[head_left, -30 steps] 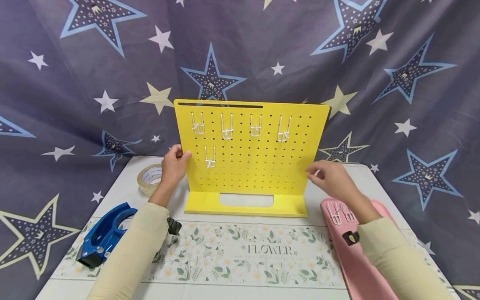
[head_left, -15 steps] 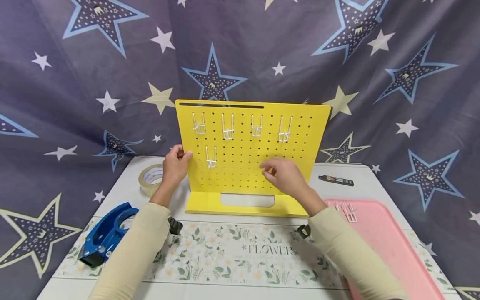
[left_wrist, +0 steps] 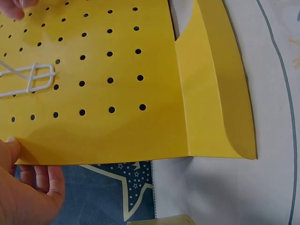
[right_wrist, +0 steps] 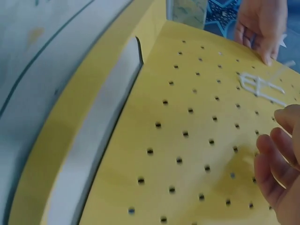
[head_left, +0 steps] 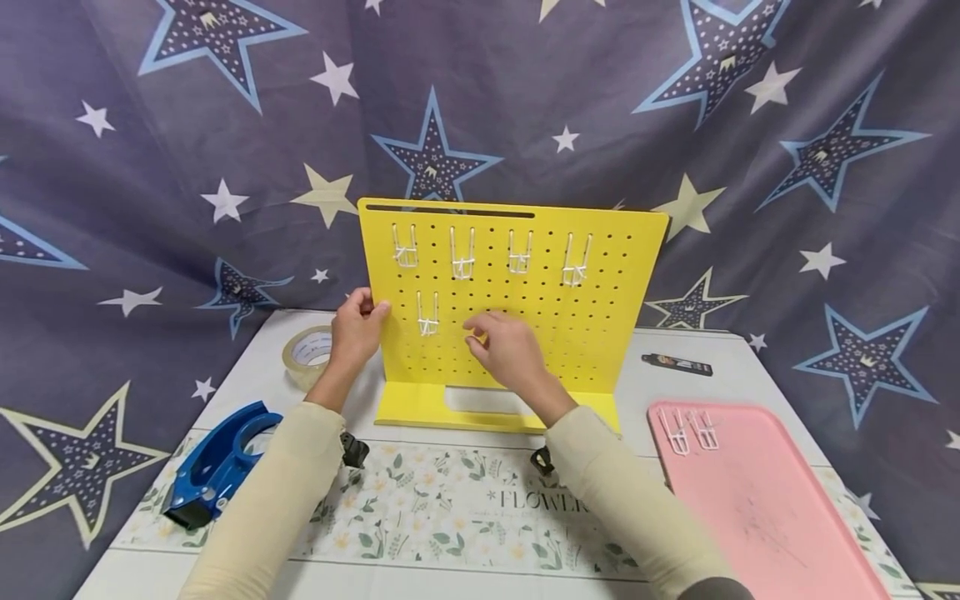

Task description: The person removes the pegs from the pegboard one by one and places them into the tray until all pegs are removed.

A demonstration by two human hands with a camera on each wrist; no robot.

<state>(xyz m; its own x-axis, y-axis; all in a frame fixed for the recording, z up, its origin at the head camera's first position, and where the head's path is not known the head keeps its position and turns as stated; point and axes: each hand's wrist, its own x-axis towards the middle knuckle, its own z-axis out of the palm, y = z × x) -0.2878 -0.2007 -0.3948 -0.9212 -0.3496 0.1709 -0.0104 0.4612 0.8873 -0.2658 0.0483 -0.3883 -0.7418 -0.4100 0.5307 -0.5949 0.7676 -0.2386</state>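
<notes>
At the left edge of the yellow pegboard (head_left: 585, 329), your left hand (head_left: 358, 329) grips the panel, thumb on the front face and fingers round behind. Your right hand (head_left: 512, 354) is in front of the middle of the board, fingers bent and thumb apart; nothing shows between them, so it looks free. You cannot tell from these views whether its fingertips touch the panel.

Between your two hands, the lower hook (head_left: 428, 326) hangs by itself under the upper row. Above it, four upper hooks (head_left: 406, 256) of white wire are spread along the top of the board, which stands upright on its own base on the table (head_left: 637, 392).

Counting what is in view, five hooks are on the board and two spare hooks (head_left: 678, 442) lie at the upper left corner of the pink tray (head_left: 757, 492), to your right. By that count the work looks well past half done: the upper row is spaced out, the lower row has just one, and those two are left. Whether the lower hook is firmly seated, you cannot tell.

Farther out, a slim black object (head_left: 677, 364) lies beyond the tray, while a tape roll (head_left: 300, 372) and a blue tape dispenser (head_left: 202, 458) sit on your left.
</notes>
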